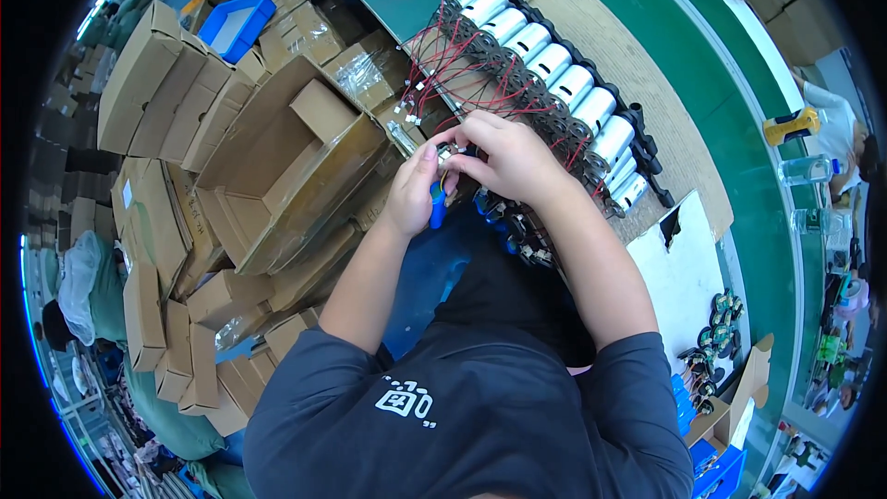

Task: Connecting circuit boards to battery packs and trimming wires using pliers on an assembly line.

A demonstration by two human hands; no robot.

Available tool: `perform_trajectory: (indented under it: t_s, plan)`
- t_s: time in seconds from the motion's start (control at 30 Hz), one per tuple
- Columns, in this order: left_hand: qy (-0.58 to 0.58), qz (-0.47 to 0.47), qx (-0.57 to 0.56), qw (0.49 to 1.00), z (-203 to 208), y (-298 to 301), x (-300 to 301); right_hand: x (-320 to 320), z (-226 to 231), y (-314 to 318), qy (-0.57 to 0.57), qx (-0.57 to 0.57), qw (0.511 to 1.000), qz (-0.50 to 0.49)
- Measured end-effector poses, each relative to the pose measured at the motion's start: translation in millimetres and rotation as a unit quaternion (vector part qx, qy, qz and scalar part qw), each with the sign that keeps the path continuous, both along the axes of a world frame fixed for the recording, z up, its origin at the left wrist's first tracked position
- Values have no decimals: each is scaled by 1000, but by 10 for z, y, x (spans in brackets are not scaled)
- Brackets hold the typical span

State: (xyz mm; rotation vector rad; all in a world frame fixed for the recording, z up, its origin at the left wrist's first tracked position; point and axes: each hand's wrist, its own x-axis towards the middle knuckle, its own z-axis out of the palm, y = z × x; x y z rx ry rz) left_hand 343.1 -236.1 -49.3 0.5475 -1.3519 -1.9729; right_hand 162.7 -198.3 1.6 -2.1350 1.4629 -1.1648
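Note:
My left hand is closed around a small electronic part with a blue cylinder, which looks like a battery cell and hangs below the fingers. My right hand pinches the upper end of the same part, where a small pale piece shows between both hands' fingertips. Its exact shape is hidden by the fingers. Just beyond my hands, silver cylinders stand in rows with dark round end pieces. Thin red wires with white plugs trail from them. More blue-and-black parts lie below my right forearm.
Open cardboard boxes crowd the left side, with a blue bin behind them. On the right, the green bench holds a cardboard sheet, round wired parts and a yellow-handled tool. Another person is at the far right.

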Motion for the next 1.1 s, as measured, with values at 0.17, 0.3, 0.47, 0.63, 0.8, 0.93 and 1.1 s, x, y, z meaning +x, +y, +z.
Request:
perform_trajectory:
  t_s: [0.17,0.3,0.47,0.63,0.8,0.93,1.1]
  plan:
    - [-28,23,-37,999,22,-2,-11,-38,-9,-27,33,7,999,19]
    - [-38,20,-26,999,-127,28,8,3,51,55,82,12,997,0]
    - [-69,73,-20,995,-611,79,-51,184,453,425,134,9,990,-47]
    - [-295,267,-375,837,-431,26,80,-158,907,1222,63,66,973,-211]
    - [-151,339,-349,860,345,-485,283,-705,501,1915,-215,162,851,-451]
    - [-151,250,-309,905,781,-1499,-392,-592,25,1918,-229,181,835,-467]
    - [-190,34,-166,967,635,-2268,-865,-250,25,1289,-150,153,845,-490]
